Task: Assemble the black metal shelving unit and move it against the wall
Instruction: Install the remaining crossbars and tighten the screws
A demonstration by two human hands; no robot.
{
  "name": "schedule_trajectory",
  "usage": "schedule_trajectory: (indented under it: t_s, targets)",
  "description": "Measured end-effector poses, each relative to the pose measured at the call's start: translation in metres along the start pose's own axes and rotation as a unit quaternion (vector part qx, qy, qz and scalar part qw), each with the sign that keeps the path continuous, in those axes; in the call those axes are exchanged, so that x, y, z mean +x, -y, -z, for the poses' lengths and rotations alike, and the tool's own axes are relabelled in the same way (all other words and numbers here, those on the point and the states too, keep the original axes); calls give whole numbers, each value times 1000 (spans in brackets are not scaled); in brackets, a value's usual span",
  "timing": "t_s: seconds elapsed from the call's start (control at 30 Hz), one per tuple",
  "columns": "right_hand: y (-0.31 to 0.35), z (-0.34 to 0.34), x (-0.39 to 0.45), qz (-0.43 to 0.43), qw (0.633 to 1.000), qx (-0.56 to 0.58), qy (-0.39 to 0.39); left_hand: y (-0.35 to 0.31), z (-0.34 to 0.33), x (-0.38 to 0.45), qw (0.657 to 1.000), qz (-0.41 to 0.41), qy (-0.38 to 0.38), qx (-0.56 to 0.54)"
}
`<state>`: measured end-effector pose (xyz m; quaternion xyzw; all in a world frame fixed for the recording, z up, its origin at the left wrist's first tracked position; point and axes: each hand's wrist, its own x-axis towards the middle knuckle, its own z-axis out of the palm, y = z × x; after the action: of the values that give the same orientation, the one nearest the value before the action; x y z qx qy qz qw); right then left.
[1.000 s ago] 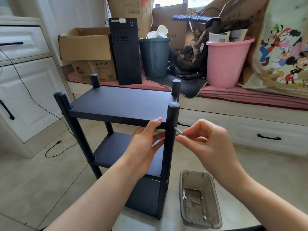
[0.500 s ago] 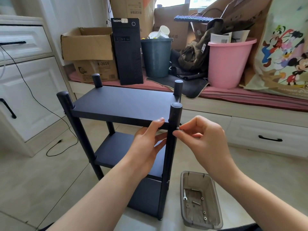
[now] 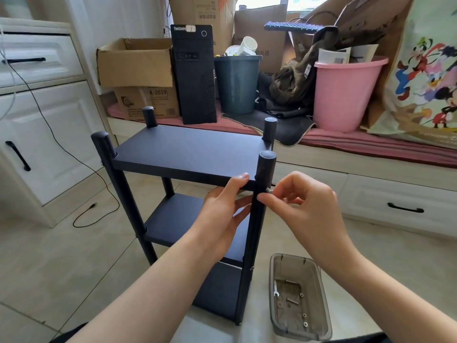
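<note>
On the tiled floor in the middle of the room stands the black shelving unit, upright, three flat shelves on four round posts with capped tops, and it's sitting well out from the wall. The left hand grips the front edge of the top shelf right next to the near right post, thumb on top and fingers curled underneath. The right hand pinches a small silver screw against that post at top-shelf level; looks like it's partly in the hole, but it's too tiny to be sure. Just right of the unit's foot there's a clear plastic tray with a little wrench and loose hardware. Behind it a window bench holds a cardboard box, a black PC tower, a dark bin and a pink bucket. White cabinets run down the left, with a black cable trailing on the floor.
</note>
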<state>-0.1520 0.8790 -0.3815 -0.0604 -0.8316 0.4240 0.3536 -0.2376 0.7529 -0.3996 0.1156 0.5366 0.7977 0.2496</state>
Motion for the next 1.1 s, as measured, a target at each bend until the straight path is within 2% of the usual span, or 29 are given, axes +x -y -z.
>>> schedule_trajectory:
  t_s: [0.13, 0.3, 0.77, 0.9, 1.1]
  targets:
    - [-1, 2, -3, 20, 1000, -17, 9, 0, 0, 0, 1000, -1, 1, 0]
    - [-4, 3, -1, -2, 1000, 11, -13, -1, -1, -1, 1000, -1, -1, 1]
    - [0, 1, 1, -9, 1000, 8, -9, 1, -2, 0, 1000, -1, -16, -8]
    - [0, 3, 1, -42, 998, 55, 7, 1, -4, -1, 1000, -1, -19, -10]
    - [0, 4, 3, -42, 996, 75, 18, 1, -3, -1, 1000, 0, -20, -9]
